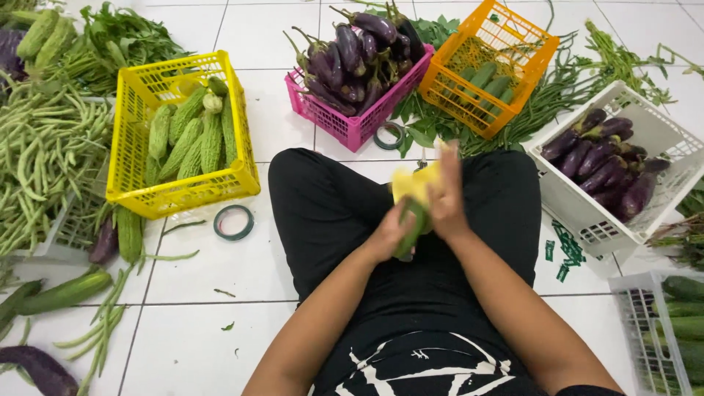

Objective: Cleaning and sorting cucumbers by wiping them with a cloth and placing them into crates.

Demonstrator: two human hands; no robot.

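Over the lap, left hand [389,233] clasped around a green cucumber [412,229], right hand [444,196] pressing a yellow wrap [412,183] over its top end; wrapping apparently midway, lower half bare. Sorted already: four open crates, yellow [183,192] with bitter gourds, pink [345,125] and white [587,213] with eggplants, orange [499,37] with cucumbers. Two tape rolls on the floor [213,293]; loose beans left.

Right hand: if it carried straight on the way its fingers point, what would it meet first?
Judging loosely, the right hand points up-frame, so past the yellow cloth it would likely meet the leafy greens, then the orange crate.
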